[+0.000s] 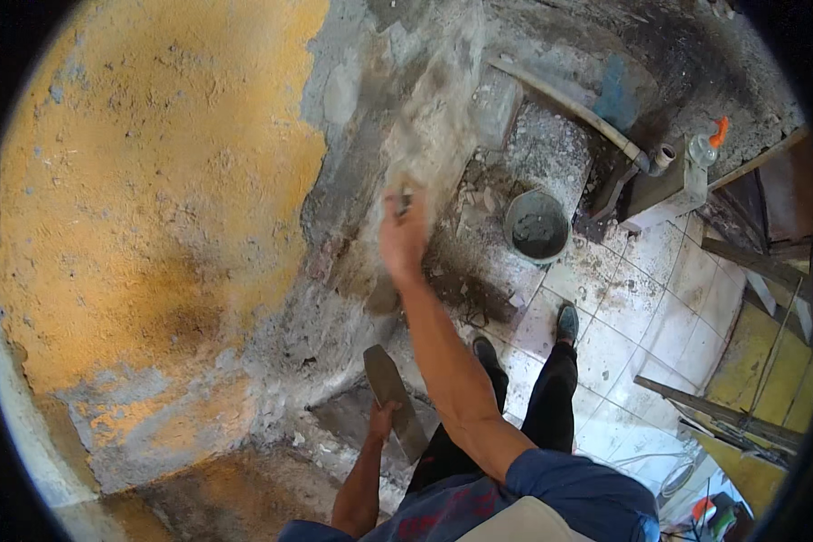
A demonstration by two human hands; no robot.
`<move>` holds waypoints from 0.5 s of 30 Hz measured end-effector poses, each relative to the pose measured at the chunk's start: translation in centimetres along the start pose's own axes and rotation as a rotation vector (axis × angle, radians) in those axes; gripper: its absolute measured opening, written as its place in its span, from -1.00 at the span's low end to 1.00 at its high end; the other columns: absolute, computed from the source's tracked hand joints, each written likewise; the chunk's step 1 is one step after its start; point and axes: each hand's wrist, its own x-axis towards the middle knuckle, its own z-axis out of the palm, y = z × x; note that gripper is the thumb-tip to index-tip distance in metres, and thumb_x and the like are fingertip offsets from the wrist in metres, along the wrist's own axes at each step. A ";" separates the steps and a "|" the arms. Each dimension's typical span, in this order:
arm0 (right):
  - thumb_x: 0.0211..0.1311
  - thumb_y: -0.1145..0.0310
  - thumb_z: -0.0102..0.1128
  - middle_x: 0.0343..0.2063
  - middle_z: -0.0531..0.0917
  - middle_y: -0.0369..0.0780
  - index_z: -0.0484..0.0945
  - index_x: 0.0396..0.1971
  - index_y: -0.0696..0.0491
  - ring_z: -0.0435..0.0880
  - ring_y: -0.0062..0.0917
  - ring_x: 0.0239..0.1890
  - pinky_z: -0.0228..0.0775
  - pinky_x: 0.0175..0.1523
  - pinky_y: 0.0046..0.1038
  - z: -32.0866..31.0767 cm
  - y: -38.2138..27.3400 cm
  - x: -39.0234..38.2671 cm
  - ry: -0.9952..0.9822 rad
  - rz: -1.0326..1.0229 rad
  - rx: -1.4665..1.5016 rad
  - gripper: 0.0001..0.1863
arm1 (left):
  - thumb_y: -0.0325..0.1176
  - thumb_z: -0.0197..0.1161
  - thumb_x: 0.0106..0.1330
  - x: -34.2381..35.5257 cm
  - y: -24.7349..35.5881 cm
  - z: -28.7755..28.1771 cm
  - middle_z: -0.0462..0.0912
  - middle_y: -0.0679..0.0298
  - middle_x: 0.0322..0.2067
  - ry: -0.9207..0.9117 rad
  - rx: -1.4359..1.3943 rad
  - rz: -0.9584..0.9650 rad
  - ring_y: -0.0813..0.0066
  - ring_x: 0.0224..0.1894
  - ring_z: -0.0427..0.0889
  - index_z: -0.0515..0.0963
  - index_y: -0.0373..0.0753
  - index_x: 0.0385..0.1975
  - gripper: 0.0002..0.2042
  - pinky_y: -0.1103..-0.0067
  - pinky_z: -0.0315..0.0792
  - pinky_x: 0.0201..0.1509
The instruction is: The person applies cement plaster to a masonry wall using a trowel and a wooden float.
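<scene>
My right hand point(402, 230), blurred, is raised at the rough, pale, bare patch of wall point(429, 117), its fingers closed round a small tool that I cannot make out clearly. Low on the left of my body, my left hand point(384, 415) grips a long grey mortar-stained board point(379, 375). A round bucket point(537, 230) with wet grey mortar stands on the dirty ledge to the right of my right hand. Flaking yellow paint point(154, 181) covers the wall to the left, with grey plaster showing along its broken edge.
A bent pale pipe point(578, 113) lies beyond the bucket, near a block point(691, 190) with an orange-handled object point(718, 134). My feet stand on white tiles point(632, 298). Planks and rods point(732, 406) lie at the right, with cables point(682, 470) lower down.
</scene>
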 end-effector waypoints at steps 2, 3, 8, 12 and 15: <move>0.48 0.30 0.17 0.03 0.51 -0.12 0.30 0.32 0.16 0.52 -0.50 -0.09 0.44 -0.01 -0.42 0.7 1.9 -2.2 0.073 -0.207 -0.089 -0.48 | -0.39 0.29 0.24 0.7 1.0 -0.9 0.69 0.22 -0.18 0.088 0.039 0.072 0.39 -0.17 0.65 0.56 -0.35 0.02 -0.65 0.42 0.53 -0.04; 0.49 0.28 0.17 0.02 0.50 -0.10 0.30 0.32 0.15 0.52 -0.48 -0.08 0.45 -0.02 -0.40 0.8 2.9 -2.8 0.155 -0.411 -0.180 -0.49 | -0.38 0.29 0.24 1.5 1.0 -1.1 0.68 0.23 -0.18 0.109 0.039 0.117 0.39 -0.17 0.64 0.57 -0.35 0.01 -0.65 0.43 0.52 -0.03; 0.37 0.07 0.32 -0.39 0.64 -0.27 0.42 0.12 0.12 0.52 -0.65 -0.53 0.41 -0.45 -0.47 -14.7 11.3 -4.2 0.031 0.011 -0.285 -0.47 | -0.35 0.28 0.24 0.4 -2.2 -0.1 0.68 0.23 -0.17 0.143 -0.116 0.160 0.41 -0.16 0.63 0.58 -0.35 0.00 -0.65 0.45 0.51 -0.03; 0.36 0.01 0.29 -0.51 0.62 -0.26 0.58 -0.16 0.17 0.52 -0.60 -0.57 0.39 -0.47 -0.45 -28.2 15.6 -3.3 -0.087 0.251 -0.479 -0.55 | -0.37 0.28 0.20 2.7 -1.8 -0.6 0.66 0.15 -0.15 0.178 0.267 0.136 0.40 -0.14 0.62 0.49 -0.39 0.08 -0.56 0.40 0.50 -0.03; 0.38 0.07 0.22 -0.54 0.63 0.05 0.63 -0.35 0.24 0.66 -0.18 -0.44 0.44 -0.28 -0.14 -41.6 18.7 0.8 0.009 0.169 -1.034 -0.56 | -0.36 0.31 0.18 2.5 2.1 8.8 0.64 0.06 -0.15 -0.043 0.240 0.005 0.26 -0.11 0.63 0.47 -0.43 0.04 -0.56 0.31 0.49 -0.02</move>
